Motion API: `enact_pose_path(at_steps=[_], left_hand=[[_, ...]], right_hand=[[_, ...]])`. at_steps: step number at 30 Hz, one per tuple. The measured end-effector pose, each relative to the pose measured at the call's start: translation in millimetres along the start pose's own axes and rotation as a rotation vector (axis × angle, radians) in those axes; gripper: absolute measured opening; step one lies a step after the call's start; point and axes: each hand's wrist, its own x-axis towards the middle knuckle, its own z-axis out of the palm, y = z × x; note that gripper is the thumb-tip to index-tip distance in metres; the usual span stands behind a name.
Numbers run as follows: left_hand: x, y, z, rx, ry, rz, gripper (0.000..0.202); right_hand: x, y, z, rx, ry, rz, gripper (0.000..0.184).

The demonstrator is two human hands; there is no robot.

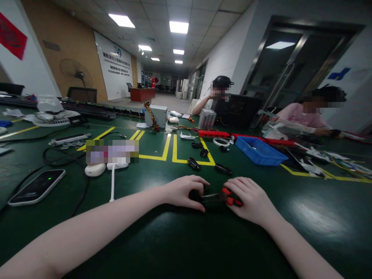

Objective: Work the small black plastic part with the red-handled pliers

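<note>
My right hand is closed around the red-and-black handles of a pair of pliers, whose metal jaws point left. Facing them, my left hand curls its thumb and fingers about a small black piece, its exact kind too dark to make out. The jaws reach up to this piece; whether they grip it I cannot tell. Beyond my hands lie a black ribbed part and a longer black part. Further small black parts rest inside the yellow tape lines.
A blue tray stands to the right, near a red strip. Leftward are a black-and-white device with a green light, dark cables and a white cable. A metal power supply stands farther back. Two people sit across the table.
</note>
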Motion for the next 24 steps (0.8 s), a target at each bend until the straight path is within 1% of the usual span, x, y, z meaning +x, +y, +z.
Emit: enact_pose_path(at_steps=[3, 8, 10, 13, 14, 16, 20, 22, 24], left_hand=[[1, 1, -0.9, 0.007, 0.004, -0.011, 0.026], [-1, 2, -1.2, -0.022, -0.065, -0.042, 0.030], [-1, 2, -0.7, -0.042, -0.074, -0.056, 0.028], [-1, 0, 0.6, -0.055, -0.063, -0.063, 0.025], [-1, 0, 1.2, -0.051, -0.056, -0.060, 0.026], [1, -2, 2.4, -0.041, -0.040, -0.049, 0.031], [2, -4, 3.7, -0.026, -0.014, -0.020, 0.049], [2, -5, 3.9, -0.004, -0.013, -0.007, 0.046], [1, -5, 4.2, 0.035, -0.016, 0.010, 0.036]], right_hand=[[0, 1, 1, -0.043, 0.010, -0.013, 0.035], [-3, 9, 4, -0.086, 0.022, 0.016, 0.050], [-4, 10, 3, -0.091, 0.007, 0.032, 0.046], [-4, 7, 3, -0.065, 0.004, 0.057, 0.029], [-4, 6, 2, -0.057, 0.007, 0.057, 0.027], [-3, 2, 2, -0.050, 0.014, 0.052, 0.030], [0, -3, 1, -0.050, 0.014, 0.059, 0.041], [1, -3, 0, -0.052, -0.011, 0.080, 0.043], [1, -3, 0, -0.050, -0.051, 0.103, 0.042]])
